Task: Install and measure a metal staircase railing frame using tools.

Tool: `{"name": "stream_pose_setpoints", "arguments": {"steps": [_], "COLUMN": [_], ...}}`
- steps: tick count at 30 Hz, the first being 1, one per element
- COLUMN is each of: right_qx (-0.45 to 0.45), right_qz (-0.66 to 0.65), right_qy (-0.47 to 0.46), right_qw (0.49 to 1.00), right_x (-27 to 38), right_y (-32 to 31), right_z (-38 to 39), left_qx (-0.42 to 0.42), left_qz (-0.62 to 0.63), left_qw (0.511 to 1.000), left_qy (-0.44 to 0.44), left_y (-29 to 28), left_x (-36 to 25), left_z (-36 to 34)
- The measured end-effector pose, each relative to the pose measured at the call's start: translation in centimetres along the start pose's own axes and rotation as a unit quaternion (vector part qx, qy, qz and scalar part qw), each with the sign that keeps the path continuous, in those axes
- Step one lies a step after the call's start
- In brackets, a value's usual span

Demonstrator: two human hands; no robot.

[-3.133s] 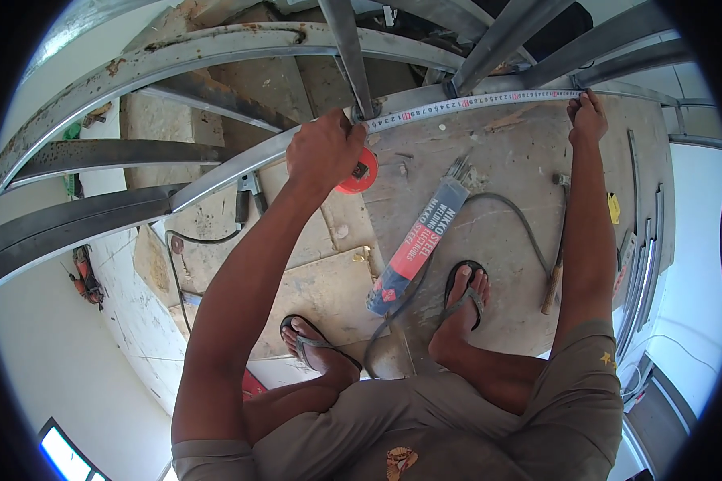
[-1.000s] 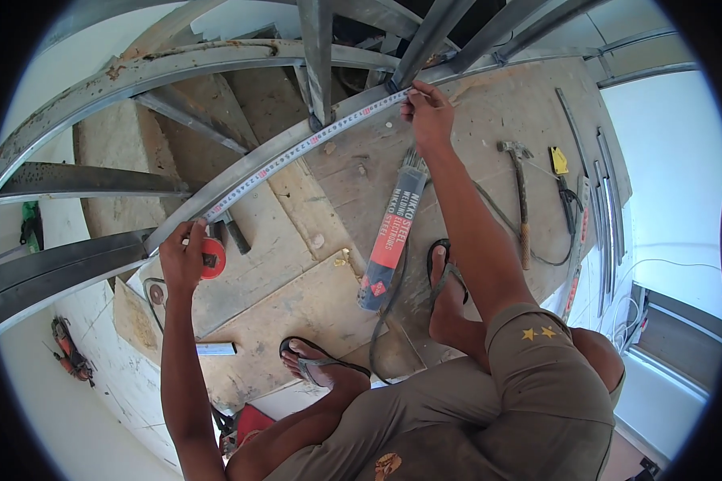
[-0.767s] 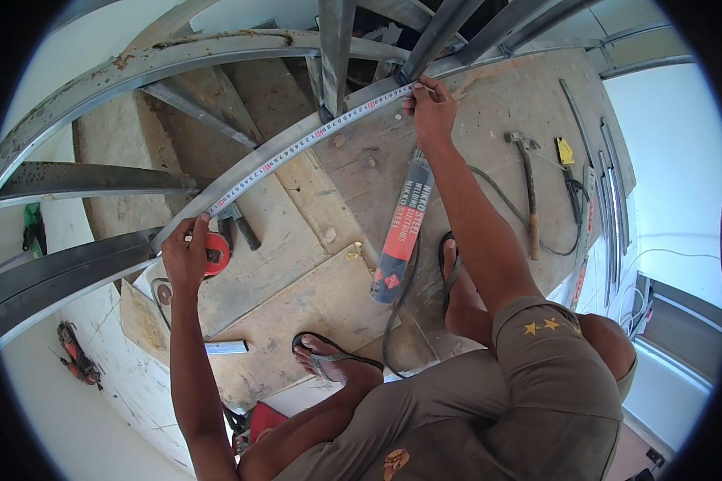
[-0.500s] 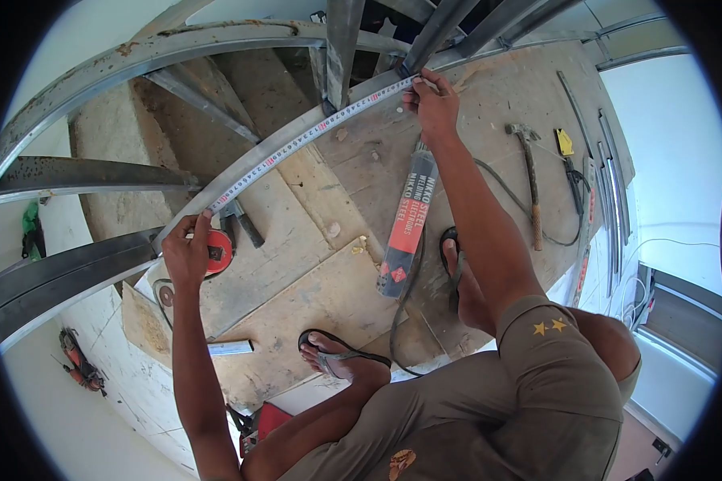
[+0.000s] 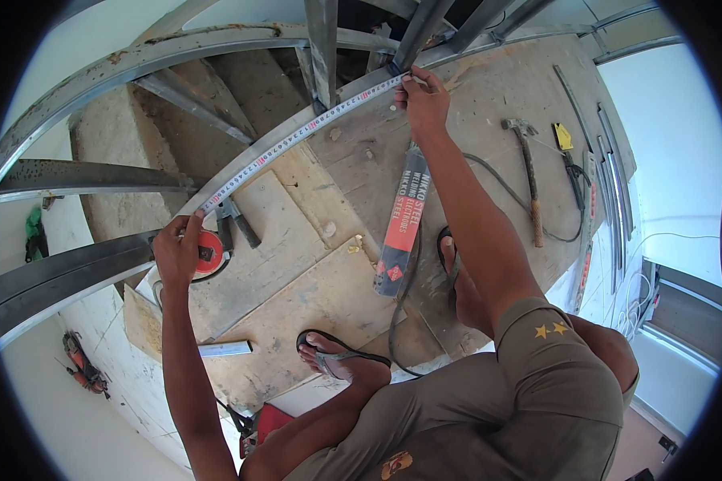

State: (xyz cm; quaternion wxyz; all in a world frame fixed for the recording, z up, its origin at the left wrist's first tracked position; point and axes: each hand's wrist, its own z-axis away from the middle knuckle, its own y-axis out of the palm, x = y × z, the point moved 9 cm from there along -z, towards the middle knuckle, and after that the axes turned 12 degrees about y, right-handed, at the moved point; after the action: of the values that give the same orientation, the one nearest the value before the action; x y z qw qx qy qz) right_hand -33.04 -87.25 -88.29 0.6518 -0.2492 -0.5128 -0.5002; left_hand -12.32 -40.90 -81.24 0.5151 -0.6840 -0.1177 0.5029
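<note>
A white tape measure blade lies along the curved steel rail. At its lower left end my left hand is closed on the round red tape case, its thumb at the blade. My right hand pinches the blade's upper right end beside a steel bar joined to the rail. Below the left part of the rail lies a metal clamp-like tool with a dark handle, partly seen. A long packet of welding electrodes lies below my right hand, beside my forearm.
On the board floor are a hammer, a yellow-and-black tool, several steel strips, cables and a short bar. Steps show behind the radiating bars. A red-and-black power tool lies at the left.
Compared with about three seconds ago, both hands sit further left along the rail, my left one also lower, with the blade still stretched between them. Over the last second they have barely moved.
</note>
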Motion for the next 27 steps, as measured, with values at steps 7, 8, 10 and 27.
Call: {"name": "stream_pose_setpoints", "arguments": {"steps": [7, 8, 10, 27], "right_qx": [-0.023, -0.019, -0.023, -0.006], "right_qz": [-0.008, -0.015, -0.023, -0.050], "right_qy": [-0.007, -0.011, -0.004, 0.021], "right_qw": [1.000, 1.000, 0.999, 0.999], "right_x": [0.1, 0.2, 0.2, -0.4], "right_y": [0.0, 0.0, 0.0, 0.4], "right_z": [0.4, 0.5, 0.4, 0.0], "left_qx": [0.004, 0.005, 0.008, 0.018], "left_qz": [-0.003, -0.007, -0.004, -0.001], "left_qw": [1.000, 1.000, 1.000, 1.000], "left_qy": [-0.007, -0.005, -0.009, -0.008], "left_y": [0.0, 0.0, 0.0, 0.4], "left_x": [0.3, 0.2, -0.3, 0.5], "left_z": [0.1, 0.0, 0.0, -0.2]}}
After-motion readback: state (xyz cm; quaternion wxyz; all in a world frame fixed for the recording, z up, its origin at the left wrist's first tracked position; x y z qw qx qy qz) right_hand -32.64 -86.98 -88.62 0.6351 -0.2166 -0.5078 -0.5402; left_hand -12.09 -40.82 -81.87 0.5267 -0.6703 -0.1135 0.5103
